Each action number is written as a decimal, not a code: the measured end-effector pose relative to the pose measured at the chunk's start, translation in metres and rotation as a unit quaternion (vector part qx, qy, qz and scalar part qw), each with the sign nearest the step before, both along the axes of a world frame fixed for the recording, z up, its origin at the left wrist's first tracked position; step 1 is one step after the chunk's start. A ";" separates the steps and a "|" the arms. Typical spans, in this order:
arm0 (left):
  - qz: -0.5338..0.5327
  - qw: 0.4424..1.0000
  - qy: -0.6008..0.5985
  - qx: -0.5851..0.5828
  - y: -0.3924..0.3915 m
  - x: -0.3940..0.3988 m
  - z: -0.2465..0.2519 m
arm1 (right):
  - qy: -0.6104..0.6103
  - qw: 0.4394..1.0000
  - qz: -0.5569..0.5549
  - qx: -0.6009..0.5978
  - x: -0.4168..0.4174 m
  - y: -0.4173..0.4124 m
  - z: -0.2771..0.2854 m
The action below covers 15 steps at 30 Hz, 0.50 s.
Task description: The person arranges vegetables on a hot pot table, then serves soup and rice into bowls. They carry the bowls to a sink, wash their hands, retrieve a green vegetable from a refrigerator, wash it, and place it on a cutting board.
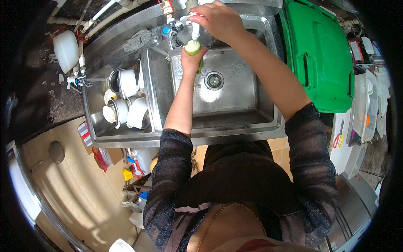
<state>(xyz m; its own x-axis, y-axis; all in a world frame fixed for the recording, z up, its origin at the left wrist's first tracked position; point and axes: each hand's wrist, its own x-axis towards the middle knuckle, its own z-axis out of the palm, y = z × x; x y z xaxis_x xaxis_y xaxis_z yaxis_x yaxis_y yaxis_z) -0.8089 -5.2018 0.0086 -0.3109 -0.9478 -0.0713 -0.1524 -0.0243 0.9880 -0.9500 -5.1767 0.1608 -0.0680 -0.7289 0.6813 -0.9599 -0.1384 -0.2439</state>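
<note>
My left hand (191, 64) is wrapped around a long green gourd-like vegetable (192, 47), held upright over the back of the sink basin (233, 91). Its pale cut end faces up, directly beneath the spout of a white tap (195, 31). Most of the vegetable's lower part is hidden by my hand. My right hand (218, 20) reaches over from the right, its thumb and fingers on the white handle (188, 18) of that tap. Whether water runs onto the cut end is hard to make out. The round drain (214, 80) shows in the basin floor.
White enamel-like pots (128, 82) fill the left basin (100, 132), where another tap (82, 81) runs. A chrome tap (171, 33) and a crumpled cloth (137, 41) lie left of the white tap. At right stand a green lidded bin (321, 56) and scissors (338, 138).
</note>
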 end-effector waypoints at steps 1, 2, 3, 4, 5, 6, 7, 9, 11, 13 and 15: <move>0.006 1.000 -0.015 -0.021 0.000 0.003 0.000 | 0.013 1.000 0.015 0.002 0.002 -0.001 0.004; 0.007 0.999 -0.029 -0.041 0.000 0.004 0.001 | -0.005 1.000 0.012 -0.025 0.003 -0.003 0.003; -0.004 0.995 -0.076 -0.058 0.002 0.007 0.005 | -0.022 0.998 0.008 -0.052 0.005 -0.006 0.001; -0.027 0.997 -0.073 0.005 0.004 0.013 0.002 | -0.040 0.996 0.003 -0.080 0.007 -0.010 0.000; -0.053 0.994 -0.071 0.068 0.007 0.020 -0.005 | -0.066 0.996 -0.011 -0.067 0.008 -0.014 0.003; -0.088 0.985 -0.068 0.130 0.011 0.023 -0.014 | -0.090 0.994 -0.035 -0.055 0.007 -0.015 0.007; -0.116 0.963 -0.068 0.232 0.019 0.027 -0.024 | 0.003 0.978 -0.140 0.154 0.006 -0.011 0.011; -0.204 0.922 -0.285 0.167 0.038 0.029 -0.039 | -0.050 0.986 -0.120 0.109 0.002 -0.012 -0.006; -0.318 0.831 -0.451 -0.066 0.052 0.036 -0.054 | -0.075 0.992 -0.088 0.046 -0.001 0.005 -0.034; -0.369 0.876 -0.293 0.107 0.036 0.041 -0.074 | -0.126 0.989 -0.076 0.021 0.009 0.057 -0.050; -0.269 0.872 -0.116 0.392 0.022 0.033 -0.086 | -0.245 0.963 -0.074 0.083 0.020 0.129 -0.058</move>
<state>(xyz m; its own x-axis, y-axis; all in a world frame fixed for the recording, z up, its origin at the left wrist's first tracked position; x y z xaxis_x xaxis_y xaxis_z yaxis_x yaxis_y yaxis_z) -0.7760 -5.1793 -0.0771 -0.5860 -0.3014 -0.7522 -0.5437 -0.5420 0.6408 -0.9295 -5.0480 0.1031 -0.4624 -0.7834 0.4154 -0.7302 0.0706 -0.6796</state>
